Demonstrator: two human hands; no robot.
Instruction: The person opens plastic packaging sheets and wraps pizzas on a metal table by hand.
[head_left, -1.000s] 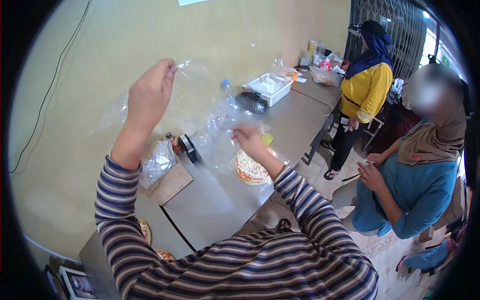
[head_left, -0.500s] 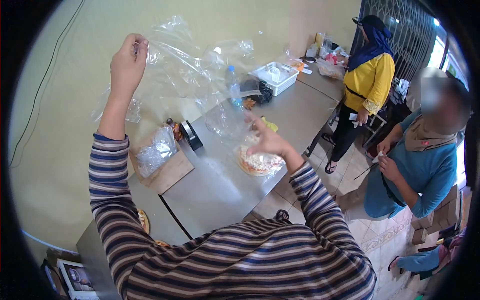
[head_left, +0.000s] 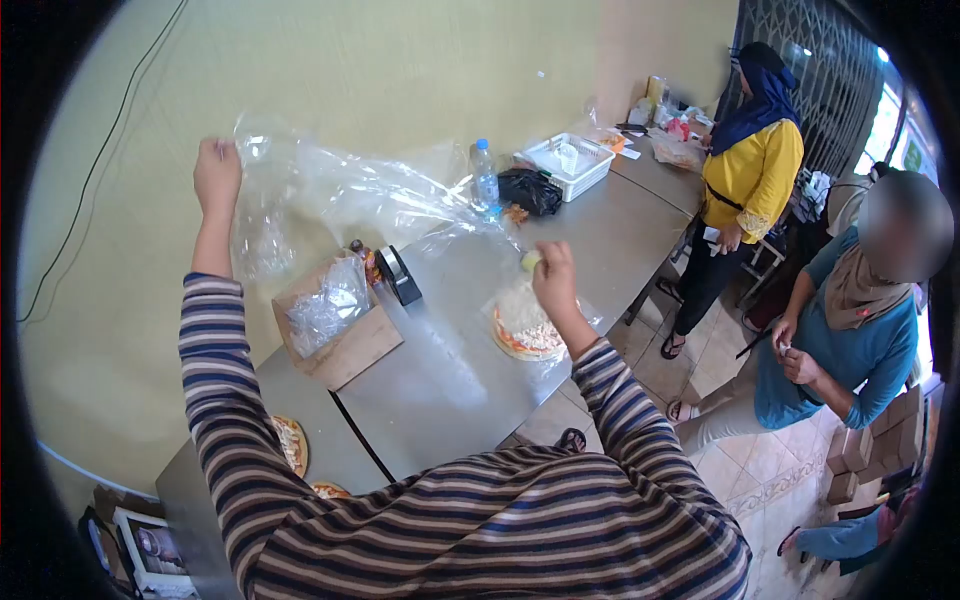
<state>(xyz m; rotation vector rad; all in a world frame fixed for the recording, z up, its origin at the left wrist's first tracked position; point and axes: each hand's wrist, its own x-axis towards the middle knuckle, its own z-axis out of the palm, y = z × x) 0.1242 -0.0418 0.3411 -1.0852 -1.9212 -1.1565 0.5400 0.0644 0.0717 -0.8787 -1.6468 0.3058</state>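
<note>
A large clear plastic sheet (head_left: 370,190) is stretched between my two hands, above the table. My left hand (head_left: 217,180), raised high near the wall, is closed on one end of it. My right hand (head_left: 555,280) is closed on the other end, which is gathered and twisted. Just below and left of my right hand lies a round pizza (head_left: 525,338) topped with pale shreds, resting on clear plastic. A small yellow-green thing (head_left: 530,261) shows right beside my right fingers; its kind is unclear.
An open cardboard box (head_left: 350,350) holds crumpled clear plastic, beside a black-and-silver round object (head_left: 400,275). Behind stand a water bottle (head_left: 484,180), a black bag (head_left: 532,190) and a white basket (head_left: 580,175). More pizza (head_left: 291,445) lies near left. Two people stand at right.
My left hand has come down and slightly left. My right hand, open before, has closed on the plastic and moved a little right. The sheet is now drawn out between them.
</note>
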